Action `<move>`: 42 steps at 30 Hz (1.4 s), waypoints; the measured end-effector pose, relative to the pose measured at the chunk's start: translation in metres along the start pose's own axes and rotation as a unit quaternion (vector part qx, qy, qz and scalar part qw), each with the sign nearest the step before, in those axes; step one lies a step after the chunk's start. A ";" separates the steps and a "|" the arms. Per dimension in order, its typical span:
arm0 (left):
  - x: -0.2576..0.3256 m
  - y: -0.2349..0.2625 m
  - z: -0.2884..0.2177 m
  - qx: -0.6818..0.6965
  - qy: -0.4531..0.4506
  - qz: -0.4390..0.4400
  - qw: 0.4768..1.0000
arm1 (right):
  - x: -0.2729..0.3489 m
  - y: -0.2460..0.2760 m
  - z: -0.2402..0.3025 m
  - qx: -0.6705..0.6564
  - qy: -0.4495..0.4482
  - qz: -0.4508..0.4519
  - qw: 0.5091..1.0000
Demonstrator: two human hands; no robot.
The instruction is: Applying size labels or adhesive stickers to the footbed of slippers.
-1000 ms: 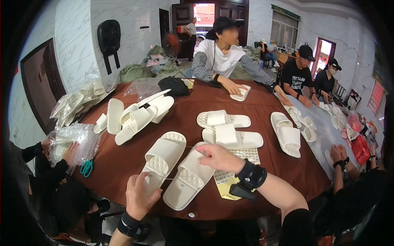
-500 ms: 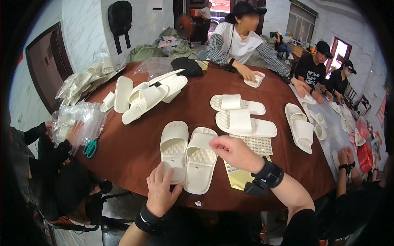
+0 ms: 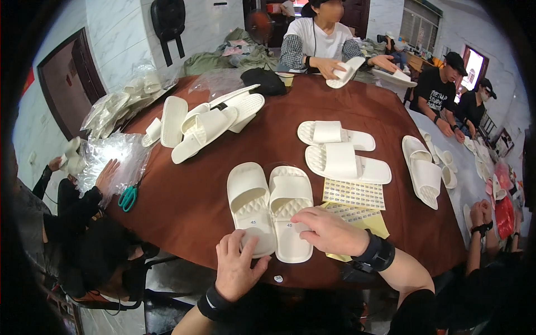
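Observation:
A pair of white slide slippers lies side by side in front of me, toes pointing away; the left slipper [image 3: 249, 184] and the right slipper [image 3: 291, 184] each have a small printed sticker on the insole. My left hand [image 3: 239, 265] rests with spread fingers on the heel of the left slipper. Over the inner edge of the right slipper's insole, beside its sticker, is my right hand [image 3: 335, 230], its thumb and forefinger apart and nothing seen between them. Yellow-backed sticker sheets [image 3: 355, 194] lie partly under my right wrist. One loose round sticker [image 3: 278, 278] is at the near table edge.
More white slides [image 3: 349, 163] lie beyond the sheets, with another slide [image 3: 422, 173] at the right and a pile of slides [image 3: 209, 125] at the back left. Teal scissors [image 3: 128, 199] lie by a plastic bag [image 3: 114, 162] under a co-worker's hand. Another person across the brown-covered table [image 3: 184, 212] holds slippers.
My right hand has come down from the right slipper's strap to its insole, and its fingers have parted. Across the table, the person has lifted a slipper. My view has shifted slightly.

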State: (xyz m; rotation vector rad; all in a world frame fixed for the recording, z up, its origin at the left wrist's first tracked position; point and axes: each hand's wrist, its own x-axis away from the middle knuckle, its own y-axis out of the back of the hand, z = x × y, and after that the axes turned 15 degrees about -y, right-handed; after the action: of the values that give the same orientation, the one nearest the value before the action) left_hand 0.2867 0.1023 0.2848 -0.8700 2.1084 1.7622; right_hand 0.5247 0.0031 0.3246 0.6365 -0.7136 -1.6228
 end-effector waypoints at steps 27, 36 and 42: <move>-0.049 -0.002 0.032 0.130 0.020 -0.005 0.991 | 0.008 -0.007 -0.003 0.081 0.027 -0.080 0.993; -0.058 0.001 0.039 0.155 0.061 0.062 0.984 | 0.009 -0.007 -0.007 0.098 0.021 -0.071 0.992; -0.064 0.000 0.040 0.126 0.047 0.094 0.987 | 0.009 -0.008 -0.008 0.106 0.019 -0.062 0.992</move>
State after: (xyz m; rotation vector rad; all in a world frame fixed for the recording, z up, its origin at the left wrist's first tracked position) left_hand 0.3298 0.1583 0.3107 -0.7182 2.4787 1.5154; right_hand 0.5242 -0.0060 0.3130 0.8772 -0.8396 -1.6566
